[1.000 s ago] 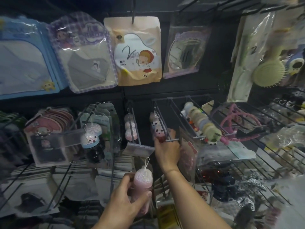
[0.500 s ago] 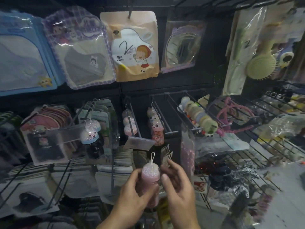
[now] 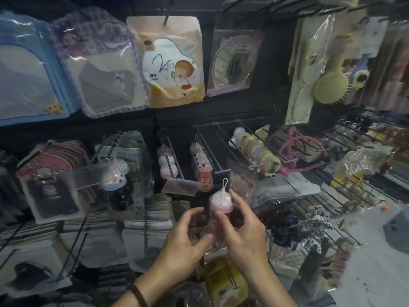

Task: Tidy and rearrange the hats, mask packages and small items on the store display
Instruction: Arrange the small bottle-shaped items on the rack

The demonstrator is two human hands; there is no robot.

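Observation:
A small pink bottle (image 3: pixel 220 201) with a beaded cap and a white hanging loop sits upright between both hands, low in the middle. My left hand (image 3: pixel 186 240) grips its body from the left. My right hand (image 3: pixel 245 231) wraps it from the right, fingers reaching up by the cap. Above them, similar bottles hang on two hooks: a pink row (image 3: pixel 167 161) and a panda-faced row (image 3: pixel 202 167). Mask packages hang on the top row: a blue one (image 3: pixel 26 78) and a purple one (image 3: pixel 99 69).
A beige mirror pack (image 3: pixel 172 63) and a clear mirror pack (image 3: pixel 234 63) hang up top. A blue-capped bottle (image 3: pixel 116 180) hangs at left beside pink mask packs (image 3: pixel 48 173). Hair ties (image 3: pixel 256 151), pink headbands (image 3: pixel 296 147) and a green hairbrush (image 3: pixel 330 85) fill the right. Flat packs (image 3: pixel 93 235) are stacked below.
My right hand left the panda-bottle hook, came down and closed on the pink bottle beside my left hand. The bottle has risen slightly towards the hooks.

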